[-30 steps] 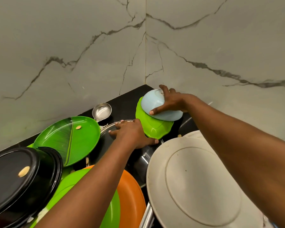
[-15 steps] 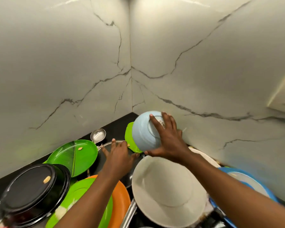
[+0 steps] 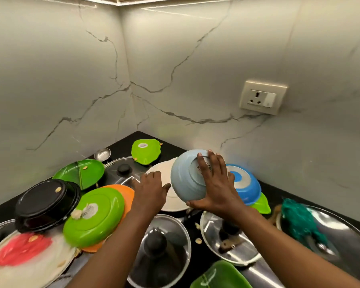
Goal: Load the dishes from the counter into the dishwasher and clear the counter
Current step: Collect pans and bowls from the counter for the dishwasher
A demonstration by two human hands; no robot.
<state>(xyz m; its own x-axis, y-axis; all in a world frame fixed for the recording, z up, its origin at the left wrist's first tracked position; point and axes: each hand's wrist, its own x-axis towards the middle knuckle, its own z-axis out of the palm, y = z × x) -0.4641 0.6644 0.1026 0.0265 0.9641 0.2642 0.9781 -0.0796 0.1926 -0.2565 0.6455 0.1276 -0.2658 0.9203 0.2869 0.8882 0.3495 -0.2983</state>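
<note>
My right hand (image 3: pixel 213 183) grips an upturned pale blue bowl (image 3: pixel 184 179) by its base, lifted and tilted above the pile of dishes. Under it lies a white plate (image 3: pixel 167 173), and my left hand (image 3: pixel 151 190) rests on that plate's left edge with fingers spread. A small green bowl (image 3: pixel 144 150) sits upside down in the counter's far corner. A blue bowl (image 3: pixel 246 185) lies upturned just right of my right hand. The black counter (image 3: pixel 123 145) is crowded with dishes.
Left: green divided plate (image 3: pixel 81 172), black container (image 3: pixel 47 201), upturned green plate (image 3: pixel 94 216) over an orange one (image 3: pixel 126 194), red-smeared tray (image 3: pixel 27 260). Front: glass lids (image 3: pixel 160 248), steel lid (image 3: pixel 227 244), green leaf dish (image 3: pixel 220 275). Right: teal scrubber (image 3: pixel 299 221). Wall socket (image 3: pixel 262 97).
My right hand has lifted the pale blue bowl off the small green bowl and carried it right and toward me. My left hand moved from the glass lid to the white plate.
</note>
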